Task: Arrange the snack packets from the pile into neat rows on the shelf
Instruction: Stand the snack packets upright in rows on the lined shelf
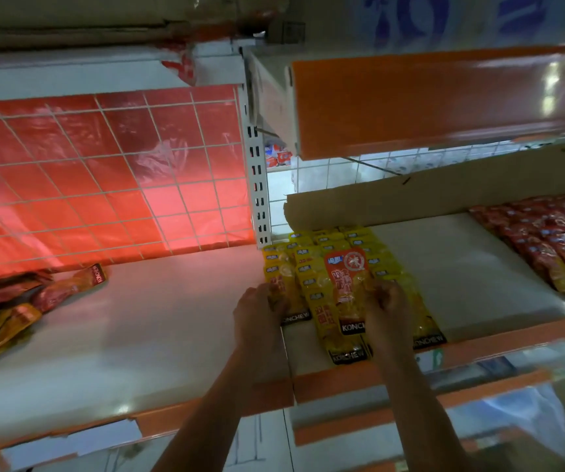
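Yellow snack packets (311, 267) lie in overlapping rows at the left end of the right-hand shelf (461, 267). An orange packet (347, 287) lies on top of the middle row. My left hand (260, 311) rests on the left row's front packets, fingers curled at their edge. My right hand (390, 308) sits on the right side of the rows, fingers curled over the packets beside the orange one. A loose pile of red, orange and yellow packets (19, 304) lies at the far left of the left-hand shelf (138, 335).
Rows of red packets (553, 240) fill the right end of the right shelf. A cardboard strip (410, 199) stands along the back. An orange shelf front (444, 100) overhangs above. A wire grid with red plastic (104, 172) backs the left shelf.
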`<state>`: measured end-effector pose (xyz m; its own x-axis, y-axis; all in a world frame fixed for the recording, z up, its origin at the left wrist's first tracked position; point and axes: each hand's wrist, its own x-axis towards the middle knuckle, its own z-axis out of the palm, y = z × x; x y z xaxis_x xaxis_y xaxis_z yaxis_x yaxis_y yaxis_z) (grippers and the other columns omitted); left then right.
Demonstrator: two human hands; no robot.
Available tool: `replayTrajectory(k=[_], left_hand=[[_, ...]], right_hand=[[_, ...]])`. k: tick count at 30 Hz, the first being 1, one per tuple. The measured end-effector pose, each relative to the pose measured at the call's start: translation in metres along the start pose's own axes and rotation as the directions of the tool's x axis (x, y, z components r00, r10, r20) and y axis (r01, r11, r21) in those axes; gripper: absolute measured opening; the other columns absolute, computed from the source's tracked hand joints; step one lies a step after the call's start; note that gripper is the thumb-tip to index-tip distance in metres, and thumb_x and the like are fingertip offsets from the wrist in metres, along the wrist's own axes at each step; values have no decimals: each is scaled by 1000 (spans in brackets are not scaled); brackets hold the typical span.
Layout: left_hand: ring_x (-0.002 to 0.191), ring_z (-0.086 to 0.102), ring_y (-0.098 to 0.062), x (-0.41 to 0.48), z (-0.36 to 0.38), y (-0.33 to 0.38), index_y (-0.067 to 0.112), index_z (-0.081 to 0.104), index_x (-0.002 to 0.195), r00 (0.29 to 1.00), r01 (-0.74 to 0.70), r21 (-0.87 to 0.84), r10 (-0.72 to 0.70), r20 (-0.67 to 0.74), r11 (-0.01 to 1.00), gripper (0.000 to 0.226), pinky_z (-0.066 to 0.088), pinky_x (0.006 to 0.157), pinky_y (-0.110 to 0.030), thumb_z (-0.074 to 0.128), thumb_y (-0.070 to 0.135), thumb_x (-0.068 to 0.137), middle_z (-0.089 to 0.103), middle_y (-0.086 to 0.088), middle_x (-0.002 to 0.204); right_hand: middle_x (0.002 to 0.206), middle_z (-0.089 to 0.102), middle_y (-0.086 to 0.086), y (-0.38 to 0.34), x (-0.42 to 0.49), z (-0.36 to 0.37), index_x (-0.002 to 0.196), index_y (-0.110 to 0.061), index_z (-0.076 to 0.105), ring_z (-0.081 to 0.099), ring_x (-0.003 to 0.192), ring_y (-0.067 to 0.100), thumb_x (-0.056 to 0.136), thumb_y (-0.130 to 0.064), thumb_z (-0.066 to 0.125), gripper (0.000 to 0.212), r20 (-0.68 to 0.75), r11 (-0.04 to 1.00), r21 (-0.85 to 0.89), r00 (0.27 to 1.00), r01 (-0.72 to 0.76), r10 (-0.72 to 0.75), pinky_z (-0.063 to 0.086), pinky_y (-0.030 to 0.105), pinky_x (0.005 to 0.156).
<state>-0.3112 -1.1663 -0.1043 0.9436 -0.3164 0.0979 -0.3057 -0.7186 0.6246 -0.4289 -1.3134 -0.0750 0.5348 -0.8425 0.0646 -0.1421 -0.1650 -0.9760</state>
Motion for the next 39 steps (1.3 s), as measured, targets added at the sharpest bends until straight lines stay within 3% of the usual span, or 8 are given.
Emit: replayTrajectory(k=[6, 14, 20, 24, 27, 30, 33, 39], left_hand=[[91, 61, -33, -5, -4, 2, 17, 64, 116, 997, -59, 9, 60, -45, 998, 32, 45, 77, -34, 63, 34, 89, 55, -11, 106], [106, 57, -30, -13, 11, 64, 14, 63, 119, 943, -319, -59, 311, -117, 946, 33, 47, 87, -39, 63, 26, 88, 60, -11, 115], [106, 57, -21, -14, 56, 134, 18, 55, 128, 897, -441, -124, 436, -67, 889, 37, 47, 86, -31, 56, 30, 94, 59, -5, 118], [92, 64, -15, -12, 96, 187, 20, 45, 135, 912, -390, -275, 410, 15, 878, 45, 52, 76, -27, 56, 36, 94, 67, 1, 108], [85, 66, -9, -7, 124, 221, 21, 41, 139, 923, -317, -415, 378, 72, 853, 55, 49, 68, -16, 64, 25, 90, 67, 4, 106], [76, 65, 2, 1, 150, 247, 27, 46, 134, 941, -213, -488, 313, 132, 846, 53, 54, 63, -18, 67, 13, 87, 66, 2, 105], [69, 60, 13, 11, 174, 268, 27, 56, 127, 953, -186, -477, 276, 126, 859, 46, 45, 59, -4, 67, 8, 86, 64, 7, 100], [86, 65, -9, 33, 215, 305, 18, 65, 121, 961, -170, -389, 240, 138, 905, 32, 41, 69, 1, 64, 15, 89, 69, -2, 113]], right_hand=[[83, 60, 0, 4, -4, -11, 105, -9, 60, 53, 66, 6, 94, -22, 59, 17, -47, 999, -7, 998, 37, -37, 35, 10, 49], [88, 63, -4, 3, 7, -25, 92, -28, 53, 60, 75, 9, 89, -18, 62, 14, -70, 996, 90, 997, -14, 20, 44, 26, 62], [98, 68, 6, 11, 54, -63, 110, -13, 59, 65, 87, 21, 82, -11, 66, 29, -72, 996, 41, 994, -74, 77, 54, 37, 76], [99, 66, 6, 18, 98, -98, 110, -14, 57, 64, 86, 19, 85, -15, 66, 27, -71, 998, 37, 996, -45, 48, 48, 28, 70], [105, 66, 7, 25, 129, -124, 113, -11, 59, 65, 92, 21, 85, -13, 63, 28, -53, 999, 29, 998, -41, 42, 53, 34, 75], [103, 68, 5, 33, 156, -148, 113, -13, 61, 66, 90, 20, 85, -10, 59, 29, -17, 999, 26, 999, -37, 38, 55, 36, 77], [104, 67, 0, 41, 181, -169, 111, -15, 62, 64, 90, 12, 90, -19, 58, 22, 30, 995, -99, 999, 27, -24, 51, 28, 75], [123, 62, 7, 52, 225, -208, 125, -8, 58, 55, 115, 23, 89, -10, 57, 36, 41, 940, -322, 994, 113, -105, 36, 23, 86]])
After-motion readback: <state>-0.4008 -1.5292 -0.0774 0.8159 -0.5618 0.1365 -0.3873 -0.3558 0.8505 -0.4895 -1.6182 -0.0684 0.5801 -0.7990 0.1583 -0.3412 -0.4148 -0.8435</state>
